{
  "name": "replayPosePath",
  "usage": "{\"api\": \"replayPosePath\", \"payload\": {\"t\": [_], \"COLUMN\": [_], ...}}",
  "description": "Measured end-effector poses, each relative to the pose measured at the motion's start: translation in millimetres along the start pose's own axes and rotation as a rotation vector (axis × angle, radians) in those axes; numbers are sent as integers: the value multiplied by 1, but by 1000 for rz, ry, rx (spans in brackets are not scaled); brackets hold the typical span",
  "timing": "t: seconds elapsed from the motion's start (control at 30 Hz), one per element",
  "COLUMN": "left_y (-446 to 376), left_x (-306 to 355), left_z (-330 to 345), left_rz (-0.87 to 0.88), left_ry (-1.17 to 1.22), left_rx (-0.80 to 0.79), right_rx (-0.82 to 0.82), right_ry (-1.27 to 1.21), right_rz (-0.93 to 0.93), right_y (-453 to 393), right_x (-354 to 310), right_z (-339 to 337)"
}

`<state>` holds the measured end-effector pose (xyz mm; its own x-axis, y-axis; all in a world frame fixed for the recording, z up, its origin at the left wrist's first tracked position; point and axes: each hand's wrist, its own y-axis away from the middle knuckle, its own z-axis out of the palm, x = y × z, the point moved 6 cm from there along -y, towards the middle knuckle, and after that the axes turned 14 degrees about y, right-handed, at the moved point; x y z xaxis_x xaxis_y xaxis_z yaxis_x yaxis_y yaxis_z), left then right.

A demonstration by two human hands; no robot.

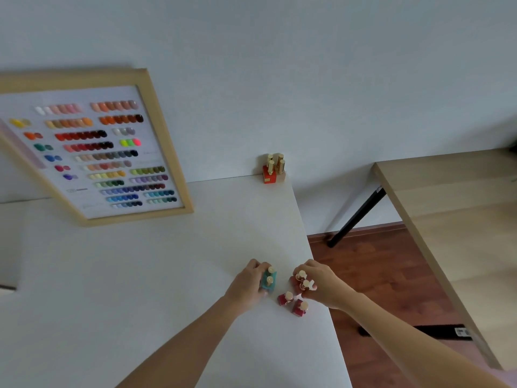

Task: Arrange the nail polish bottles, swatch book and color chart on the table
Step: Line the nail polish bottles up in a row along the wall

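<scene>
My left hand (249, 284) grips two teal nail polish bottles (269, 282) with gold caps near the right edge of the white table (167, 275). My right hand (321, 285) grips two red gold-capped bottles (302, 280) just to the right of them. Two dark red bottles (292, 302) stand loose on the table below my hands. A cluster of several gold-capped bottles, the front one red (270, 175), stands at the table's far right corner. The framed color chart (92, 152) leans against the wall at the left.
A grey wall rises behind the table. A wooden table (453, 214) with a black leg (355, 217) stands to the right across a strip of reddish wood floor (391, 275). A pale object (8, 264) shows at the left edge.
</scene>
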<state>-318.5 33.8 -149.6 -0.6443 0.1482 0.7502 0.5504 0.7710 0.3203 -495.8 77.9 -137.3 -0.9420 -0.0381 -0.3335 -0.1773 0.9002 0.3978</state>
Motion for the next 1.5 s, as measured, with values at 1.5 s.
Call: {"api": "replayPosePath", "payload": {"t": [1.5], "left_y": [-172], "left_x": [-25], "left_z": [-175], "left_rz": [-89], "left_ry": [153], "left_rx": [345], "right_rx": [368], "right_ry": [-128], "right_rz": [102], "right_y": [-225], "right_x": [-27], "right_z": [-130]}}
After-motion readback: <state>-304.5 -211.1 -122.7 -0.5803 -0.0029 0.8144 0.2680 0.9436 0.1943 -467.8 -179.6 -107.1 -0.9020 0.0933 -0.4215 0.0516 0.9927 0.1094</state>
